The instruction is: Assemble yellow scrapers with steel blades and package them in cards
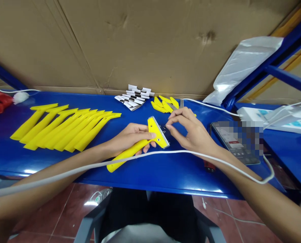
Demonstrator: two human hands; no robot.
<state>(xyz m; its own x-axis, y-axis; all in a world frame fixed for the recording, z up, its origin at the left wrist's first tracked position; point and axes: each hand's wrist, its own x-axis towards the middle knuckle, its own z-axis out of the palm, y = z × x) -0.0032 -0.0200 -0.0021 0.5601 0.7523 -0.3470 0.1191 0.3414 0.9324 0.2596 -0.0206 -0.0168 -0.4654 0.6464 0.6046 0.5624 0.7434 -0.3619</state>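
Note:
My left hand (132,136) is wrapped round a yellow scraper (126,155), its thumb on the neck. The scraper's wide head points away to the right, with a metal strip along its edge and small holes in its face. Just right of that head, my right hand (191,131) has thumb and index fingertips pinched together; whatever is between them is too small to make out. Several tiny dark and silvery parts, apparently screws, lie on the blue table (145,175) between the scraper head and my right fingertips.
Several yellow scraper handles (61,130) lie in a row at left. White blade packets (135,98) and small yellow pieces (162,104) sit at the back. A phone (233,141), a red-handled tool (209,166) and a power strip (274,118) are at right. A white cable (145,154) crosses in front.

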